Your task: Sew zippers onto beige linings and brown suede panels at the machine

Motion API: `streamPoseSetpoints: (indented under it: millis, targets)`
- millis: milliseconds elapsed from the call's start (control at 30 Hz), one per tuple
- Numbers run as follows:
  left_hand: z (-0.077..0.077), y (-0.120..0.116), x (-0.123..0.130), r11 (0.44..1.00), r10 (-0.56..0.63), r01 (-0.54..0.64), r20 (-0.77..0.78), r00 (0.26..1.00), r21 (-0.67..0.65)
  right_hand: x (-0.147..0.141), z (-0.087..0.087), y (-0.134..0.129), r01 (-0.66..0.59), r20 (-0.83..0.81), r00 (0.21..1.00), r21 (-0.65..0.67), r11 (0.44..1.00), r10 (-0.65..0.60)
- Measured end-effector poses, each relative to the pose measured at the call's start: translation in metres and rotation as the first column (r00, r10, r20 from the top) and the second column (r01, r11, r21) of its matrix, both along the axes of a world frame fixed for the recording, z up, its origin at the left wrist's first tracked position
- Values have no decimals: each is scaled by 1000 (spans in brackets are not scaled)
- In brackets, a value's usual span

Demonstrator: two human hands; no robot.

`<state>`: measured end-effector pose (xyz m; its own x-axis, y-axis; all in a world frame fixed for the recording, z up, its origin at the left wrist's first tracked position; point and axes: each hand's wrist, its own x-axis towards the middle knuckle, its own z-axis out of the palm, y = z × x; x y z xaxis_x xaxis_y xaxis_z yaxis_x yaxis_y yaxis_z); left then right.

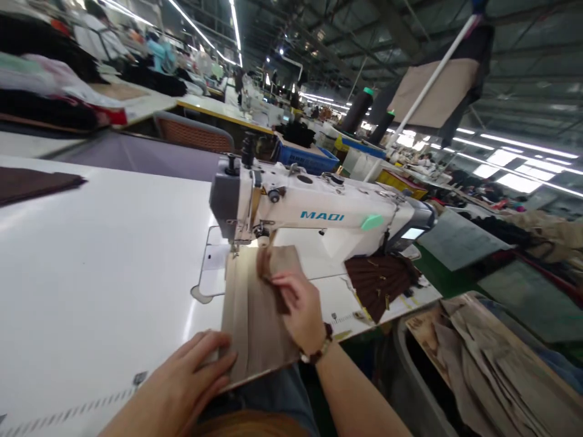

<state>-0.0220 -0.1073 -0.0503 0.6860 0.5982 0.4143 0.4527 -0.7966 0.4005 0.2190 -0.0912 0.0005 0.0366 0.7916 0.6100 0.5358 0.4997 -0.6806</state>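
In the head view, the tan fabric (pixel 262 331) lay beneath the right hand (pixel 304 308), which pinched a fold, and the left hand (pixel 203 364), flattened near its corner, most apparently yet to pass the sewing machine (pixel 319 209) ahead, finished stitching indiscernible.

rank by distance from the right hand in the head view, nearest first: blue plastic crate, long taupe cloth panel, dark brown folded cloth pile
1. Long taupe cloth panel: right at the right hand, touching it.
2. Dark brown folded cloth pile: off to the hand's right.
3. Blue plastic crate: farthest, beyond the white metal sewing machine.
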Motion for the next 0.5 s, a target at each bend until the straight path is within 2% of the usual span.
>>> streamPoseSetpoints:
  millis: [33, 100, 233, 400, 500]
  targets:
    - [5, -1, 2, 1000, 17, -17, -24, 1000, 1, -17, -5, -1, -94, 116, 989, -21, 995, 96]
    - [16, -3, 6, 999, 53, -53, -59, 997, 8, -37, -14, -4, -161, 289, 941, -74, 984, 176]
    - [28, -10, 10, 997, 67, -64, -85, 994, 36, -37, -24, -9, -189, 469, 848, -170, 967, 248]
    - [14, -16, 7, 993, 110, -107, -60, 992, 43, -26, -12, -10, -278, 567, 737, -241, 930, 367]
    - [4, -18, 8, 992, 103, -97, -72, 992, 80, -25, 2, -1, -297, 487, 766, -309, 904, 419]
